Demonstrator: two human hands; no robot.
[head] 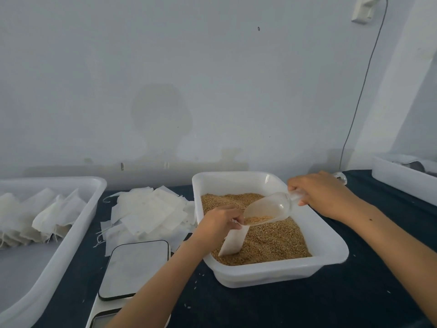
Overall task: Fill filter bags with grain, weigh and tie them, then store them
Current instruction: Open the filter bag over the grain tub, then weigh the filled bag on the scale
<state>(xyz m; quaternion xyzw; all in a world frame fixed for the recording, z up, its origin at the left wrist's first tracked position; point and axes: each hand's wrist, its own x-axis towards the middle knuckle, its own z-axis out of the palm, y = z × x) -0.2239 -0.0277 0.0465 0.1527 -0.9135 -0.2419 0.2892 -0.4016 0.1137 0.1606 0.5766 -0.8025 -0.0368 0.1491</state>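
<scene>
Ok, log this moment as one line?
step: filling bag | left hand: holds bag open over grain tub | right hand: tips scoop into bag | scale: bare

1. Filter bag [233, 242]: white, flat, standing tilted in the grain with its mouth uppermost, pinched at the top edge by the left hand [221, 222].
2. Grain [272, 240]: golden-brown, small-kernelled, filling a white plastic tub [331, 252] on the dark table.
3. Scoop [267, 210]: clear plastic, gripped by its handle in the right hand [319, 192], tipped down towards the bag's mouth, a little grain lying at its lip.
4. Empty bags [146, 214]: loose white heap with trailing strings, just left of the tub.
5. Scale [134, 268]: white flat platform, in front of the heap, nothing on it.
6. Filled bags [40, 216]: white, stacked leaning in a large white tray [71, 235] at far left.
</scene>
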